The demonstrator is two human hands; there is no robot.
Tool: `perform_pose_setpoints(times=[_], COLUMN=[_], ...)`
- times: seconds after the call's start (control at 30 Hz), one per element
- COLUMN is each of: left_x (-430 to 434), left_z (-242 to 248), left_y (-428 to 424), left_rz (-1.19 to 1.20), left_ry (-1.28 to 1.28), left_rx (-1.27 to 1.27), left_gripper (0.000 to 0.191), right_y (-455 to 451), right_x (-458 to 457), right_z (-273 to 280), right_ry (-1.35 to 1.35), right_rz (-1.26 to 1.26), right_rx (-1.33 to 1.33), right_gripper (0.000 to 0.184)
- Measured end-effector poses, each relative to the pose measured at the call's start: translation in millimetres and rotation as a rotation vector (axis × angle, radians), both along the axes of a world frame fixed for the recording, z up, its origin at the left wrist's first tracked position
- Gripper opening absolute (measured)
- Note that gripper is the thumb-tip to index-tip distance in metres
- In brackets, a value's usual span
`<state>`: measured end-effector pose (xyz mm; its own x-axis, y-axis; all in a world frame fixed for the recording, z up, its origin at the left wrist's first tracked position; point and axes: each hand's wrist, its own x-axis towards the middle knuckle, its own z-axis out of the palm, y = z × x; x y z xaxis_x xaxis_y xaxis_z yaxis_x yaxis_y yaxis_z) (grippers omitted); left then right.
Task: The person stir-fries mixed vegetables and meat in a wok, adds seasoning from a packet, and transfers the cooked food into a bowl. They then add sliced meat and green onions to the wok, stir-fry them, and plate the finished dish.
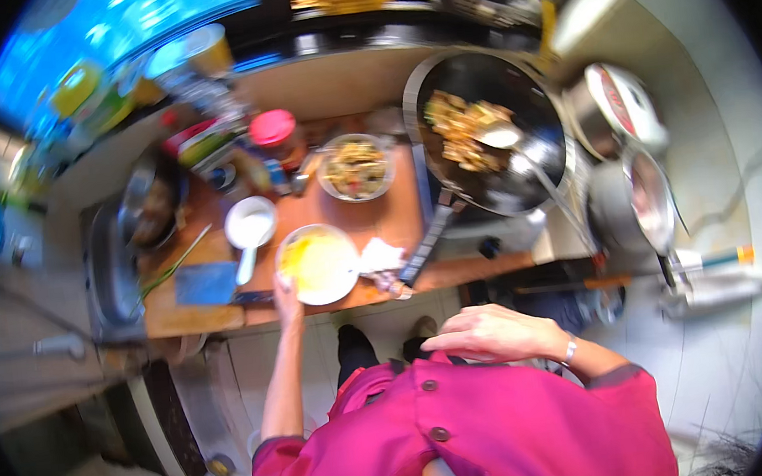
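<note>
My left hand point(289, 300) grips the left rim of a white bowl point(317, 265) with yellow residue inside, near the counter's front edge. Nothing shows in my right hand point(483, 331), which lies in front of my waist, its fingers bent and partly turned from view. Beyond the bowl is a glass bowl of cooked food point(356, 168). At the right a black wok point(500, 188) on the stove holds browned food point(457, 134) and a metal ladle point(500, 135). A small white bowl point(251, 216) with a white spoon point(246, 265) stands left of the held bowl.
A cleaver point(203, 284) and a green stalk point(177, 263) lie on a wooden cutting board point(196, 319) by the sink point(105, 264). The wok's handle point(426, 244) reaches toward the counter's front edge. A saucepan point(615, 205) and a rice cooker point(616, 105) stand at the right; a red-lidded jar point(273, 128) is behind.
</note>
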<state>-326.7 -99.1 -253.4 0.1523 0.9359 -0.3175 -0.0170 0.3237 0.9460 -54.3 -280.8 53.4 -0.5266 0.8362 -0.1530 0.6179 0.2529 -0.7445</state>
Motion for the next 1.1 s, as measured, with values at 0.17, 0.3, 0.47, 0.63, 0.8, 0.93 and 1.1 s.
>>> perform_pose_setpoints(times=[0.17,0.3,0.47,0.63,0.8,0.93,1.1], left_x=[-1.4,-4.6,-29.5,-81.7,-116.4,-119.7,-104.7], left_z=[-42.9,-34.6,18.4,36.0,34.9,48.9,88.3], left_y=[25.2,29.5,14.6,-14.6,-31.1,-27.8,-12.2], left_rz=[-0.117,-0.255,-0.301,-0.295,-0.247,-0.265,-0.362], left_ry=[0.214,0.551,0.437,0.377,0.302,0.299,0.153], left_rx=[0.115,0.218,0.173,0.244,0.092,0.087,0.052], left_gripper=[0.031,0.048,0.041,0.026,0.02,0.019,0.019], right_y=[104.2,202.8,325.2,400.8,413.1,434.5,440.6], right_x=[-37.5,-73.0,-83.3,-77.5,-94.4,-121.9,-115.7], right_z=[28.9,29.0,-2.1,-65.8,-132.7,-155.5,-172.1], right_ry=[-0.134,-0.198,-0.143,-0.223,-0.496,-0.77,-0.815], right_rz=[0.023,0.072,-0.08,-0.216,-0.234,-0.339,-0.407], right_rx=[0.295,0.347,0.341,0.392,0.447,0.377,0.403], right_gripper=[0.04,0.029,0.024,0.015,0.014,0.014,0.014])
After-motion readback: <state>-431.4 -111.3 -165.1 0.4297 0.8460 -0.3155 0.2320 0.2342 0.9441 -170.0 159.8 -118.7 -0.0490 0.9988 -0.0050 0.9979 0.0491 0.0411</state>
